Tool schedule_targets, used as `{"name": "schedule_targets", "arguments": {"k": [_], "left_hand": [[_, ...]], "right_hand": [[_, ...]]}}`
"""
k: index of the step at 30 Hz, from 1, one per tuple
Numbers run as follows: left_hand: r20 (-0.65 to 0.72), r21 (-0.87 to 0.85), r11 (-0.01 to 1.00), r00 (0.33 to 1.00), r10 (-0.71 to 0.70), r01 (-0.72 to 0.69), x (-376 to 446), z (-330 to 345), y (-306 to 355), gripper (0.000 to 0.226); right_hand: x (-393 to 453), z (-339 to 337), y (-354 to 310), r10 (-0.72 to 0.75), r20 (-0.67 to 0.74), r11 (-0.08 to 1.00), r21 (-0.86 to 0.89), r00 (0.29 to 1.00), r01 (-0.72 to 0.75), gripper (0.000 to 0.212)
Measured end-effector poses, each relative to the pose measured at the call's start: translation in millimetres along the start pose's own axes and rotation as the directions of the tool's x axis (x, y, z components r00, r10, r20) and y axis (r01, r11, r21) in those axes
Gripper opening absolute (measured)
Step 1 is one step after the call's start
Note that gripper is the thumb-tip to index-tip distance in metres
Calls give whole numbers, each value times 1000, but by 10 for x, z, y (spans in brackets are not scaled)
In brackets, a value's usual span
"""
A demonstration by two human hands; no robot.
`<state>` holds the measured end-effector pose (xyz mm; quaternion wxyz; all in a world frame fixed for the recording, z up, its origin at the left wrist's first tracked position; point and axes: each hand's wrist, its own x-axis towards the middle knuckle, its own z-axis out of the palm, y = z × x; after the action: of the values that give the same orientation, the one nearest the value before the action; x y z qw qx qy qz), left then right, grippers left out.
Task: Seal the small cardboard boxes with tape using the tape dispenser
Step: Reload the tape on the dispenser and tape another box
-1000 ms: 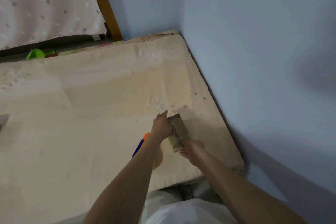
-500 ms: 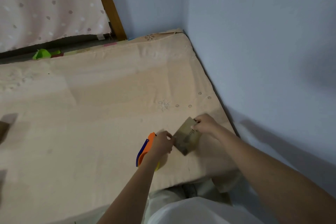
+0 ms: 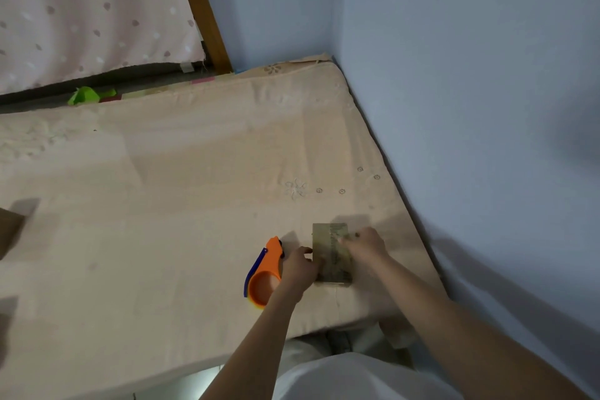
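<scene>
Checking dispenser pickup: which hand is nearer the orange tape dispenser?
Left. The left hand lies right beside the orange tape dispenser, at the left edge of the small cardboard box. The right hand rests on the box's far side.

left hand (image 3: pixel 300 268): fingers curled, arm extended | right hand (image 3: pixel 365 248): palm down, blurred, arm extended
</scene>
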<state>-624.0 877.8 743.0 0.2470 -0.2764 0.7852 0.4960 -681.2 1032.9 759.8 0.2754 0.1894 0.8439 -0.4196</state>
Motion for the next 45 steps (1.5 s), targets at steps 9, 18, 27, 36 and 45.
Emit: {"name": "schedule_targets", "arguments": {"k": [9,18,27,36,45], "left_hand": [[-123,3,999,992,38,-38,18,64,84,41],[-159,-22,999,987,22,-26,154,24,39,39],[-423,213,969,882,206,-124,84,-439,-160,46],[-237,516,843,971,-28,150,290,-668,-734,38],[-256,313,945,967,-15,98,263,-756,-537,21]], "right_hand": [[-13,128,198,-44,-20,996,74,999,46,29],[102,151,131,-63,-21,997,33,998,63,44],[110,169,138,-62,-21,997,44,998,63,33],[71,155,131,-47,-11,993,109,999,48,32],[-11,137,76,-33,-17,994,108,999,35,31]]}}
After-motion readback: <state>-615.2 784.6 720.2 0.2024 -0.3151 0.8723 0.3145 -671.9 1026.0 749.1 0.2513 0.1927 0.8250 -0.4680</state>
